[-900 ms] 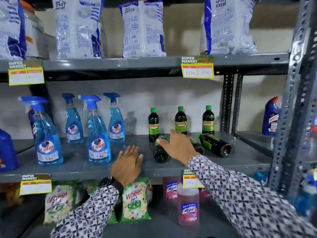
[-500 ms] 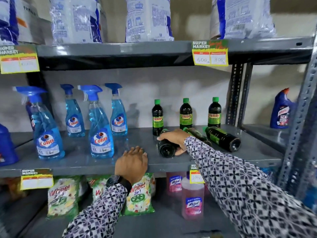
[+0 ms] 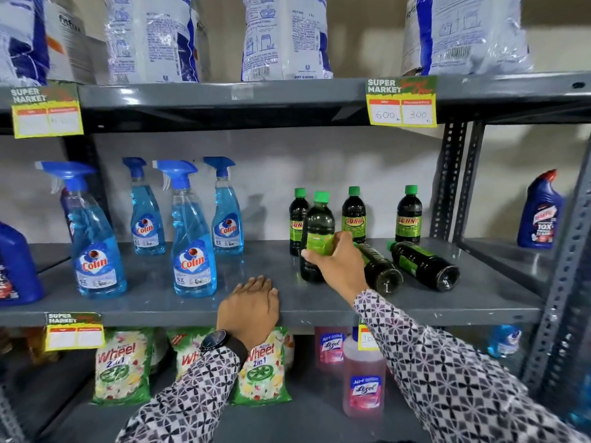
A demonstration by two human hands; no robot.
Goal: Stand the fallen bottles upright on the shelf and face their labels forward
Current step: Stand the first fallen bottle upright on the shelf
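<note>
Behind held bottle [image 3: 316, 231]: 3 "SUNNY" labels [image 3: 354, 222]

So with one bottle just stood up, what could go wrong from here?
The right hand covers the held bottle's label, and no brand name shows, so it may end up facing backward. That bottle stands close in front of an upright bottle, which a twist could knock. Two fallen bottles lie beside the wrist and might roll if bumped.

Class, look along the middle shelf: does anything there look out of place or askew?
Yes. Two dark green-capped bottles lie on their sides at the right, bases outward, while three behind them stand upright. The right hand holds another upright.
</note>
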